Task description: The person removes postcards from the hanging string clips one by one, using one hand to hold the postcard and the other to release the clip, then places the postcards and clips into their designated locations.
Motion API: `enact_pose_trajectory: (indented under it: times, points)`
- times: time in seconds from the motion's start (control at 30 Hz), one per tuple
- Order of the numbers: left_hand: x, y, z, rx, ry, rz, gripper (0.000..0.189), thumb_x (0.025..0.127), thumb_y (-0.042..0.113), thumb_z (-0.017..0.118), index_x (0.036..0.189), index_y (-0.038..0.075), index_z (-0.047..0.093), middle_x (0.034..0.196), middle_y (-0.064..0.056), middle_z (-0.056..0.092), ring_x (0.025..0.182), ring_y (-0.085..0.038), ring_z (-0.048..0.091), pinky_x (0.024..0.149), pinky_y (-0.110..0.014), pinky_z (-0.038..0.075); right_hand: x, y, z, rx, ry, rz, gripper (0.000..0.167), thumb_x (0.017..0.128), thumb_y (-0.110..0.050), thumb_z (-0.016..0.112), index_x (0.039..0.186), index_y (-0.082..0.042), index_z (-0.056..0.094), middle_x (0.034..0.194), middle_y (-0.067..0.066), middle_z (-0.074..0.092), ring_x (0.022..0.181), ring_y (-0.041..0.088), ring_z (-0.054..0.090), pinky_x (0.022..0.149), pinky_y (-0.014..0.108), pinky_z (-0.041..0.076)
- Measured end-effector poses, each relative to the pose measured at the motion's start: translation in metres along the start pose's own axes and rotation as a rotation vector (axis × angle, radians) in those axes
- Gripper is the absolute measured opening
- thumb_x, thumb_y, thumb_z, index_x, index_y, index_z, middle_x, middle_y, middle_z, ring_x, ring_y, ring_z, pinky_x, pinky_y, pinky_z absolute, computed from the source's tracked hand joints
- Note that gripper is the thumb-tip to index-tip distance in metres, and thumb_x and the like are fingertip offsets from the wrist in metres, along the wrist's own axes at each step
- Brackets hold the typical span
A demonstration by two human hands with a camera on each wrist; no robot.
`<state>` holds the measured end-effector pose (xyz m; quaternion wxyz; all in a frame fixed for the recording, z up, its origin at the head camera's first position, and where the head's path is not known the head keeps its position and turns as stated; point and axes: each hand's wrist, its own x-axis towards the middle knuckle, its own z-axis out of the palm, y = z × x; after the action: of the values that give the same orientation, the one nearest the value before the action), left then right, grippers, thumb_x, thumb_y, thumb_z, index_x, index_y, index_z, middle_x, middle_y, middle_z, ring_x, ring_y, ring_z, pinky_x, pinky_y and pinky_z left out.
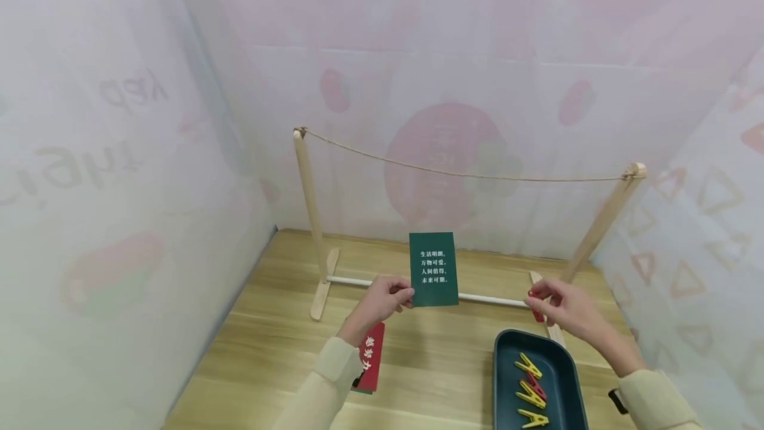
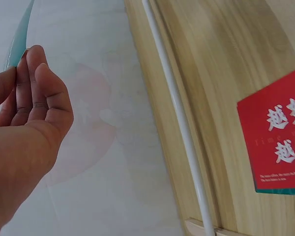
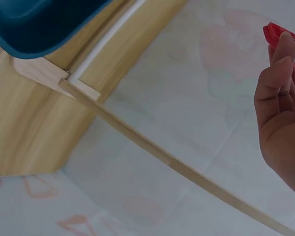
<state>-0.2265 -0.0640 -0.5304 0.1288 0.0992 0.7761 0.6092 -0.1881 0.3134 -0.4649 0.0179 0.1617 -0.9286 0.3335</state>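
Observation:
My left hand [image 1: 388, 297] pinches a dark green card [image 1: 433, 269] with white writing by its lower left edge, holding it upright. In the left wrist view the card [image 2: 20, 37] shows nearly edge-on between thumb and fingers of the left hand [image 2: 37, 98]. My right hand [image 1: 567, 307] pinches a red clothespin [image 1: 537, 314] between thumb and fingers; the clothespin [image 3: 280, 37] also appears in the right wrist view. A thin string [image 1: 418, 166], tied between two wooden posts, sags behind and above both hands.
A dark blue tray [image 1: 500, 377] with several yellow and red clothespins stands at front right. Red and green cards [image 1: 373, 357] lie on the wooden table [image 1: 436, 363] beside my left forearm. A white rod [image 1: 352, 281] joins the stand's feet; a wooden post [image 1: 603, 224] rises at right.

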Motion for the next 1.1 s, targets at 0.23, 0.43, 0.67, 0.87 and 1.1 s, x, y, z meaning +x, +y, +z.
enact_pose_trajectory:
  times: [0.23,0.43,0.67,0.87,1.1]
  points:
    - [-0.011,-0.016,-0.014,0.016,0.018,-0.02,0.018,0.098,0.02,0.061,0.104,0.005,0.068,0.09,-0.009,0.071,0.084,-0.021,0.069,0.076,-0.036,0.056,-0.022,0.015,0.023,0.066,-0.071,0.088,0.025,0.093,-0.025,0.068,0.104,-0.003,0.064,0.088,0.007,0.068,0.053,0.008,0.057,0.048,0.03,0.052]
    - [-0.03,-0.037,-0.023,0.035,0.032,-0.056,0.017,0.097,0.016,0.061,0.106,0.003,0.068,0.09,-0.009,0.071,0.081,-0.017,0.067,0.075,-0.034,0.056,-0.035,0.025,0.048,0.073,-0.093,0.104,0.024,0.092,-0.028,0.069,0.103,-0.007,0.064,0.089,0.006,0.068,0.052,0.006,0.055,0.047,0.028,0.051]
    - [-0.039,-0.058,-0.028,0.0,0.035,-0.071,0.017,0.096,0.012,0.061,0.106,-0.001,0.068,0.092,-0.011,0.07,0.083,-0.024,0.067,0.074,-0.032,0.057,-0.041,0.034,0.062,0.033,-0.132,0.026,0.021,0.092,-0.029,0.069,0.103,-0.011,0.065,0.09,0.001,0.068,0.054,0.001,0.053,0.05,0.023,0.049]
    - [-0.046,-0.075,-0.035,-0.03,0.033,-0.08,0.019,0.097,0.012,0.06,0.106,-0.002,0.067,0.089,-0.011,0.07,0.077,-0.019,0.064,0.066,-0.025,0.053,-0.048,0.04,0.079,0.048,-0.213,-0.012,0.02,0.093,-0.033,0.067,0.101,-0.015,0.065,0.088,-0.002,0.069,0.053,0.0,0.053,0.052,0.022,0.047]
    - [-0.056,-0.094,-0.048,-0.022,0.057,-0.097,0.021,0.096,0.01,0.06,0.108,-0.006,0.066,0.085,-0.015,0.069,0.072,-0.017,0.064,0.06,-0.023,0.051,-0.065,0.047,0.096,-0.005,-0.226,-0.039,0.018,0.091,-0.03,0.069,0.097,-0.014,0.065,0.08,-0.013,0.062,0.058,-0.005,0.049,0.052,0.019,0.043]
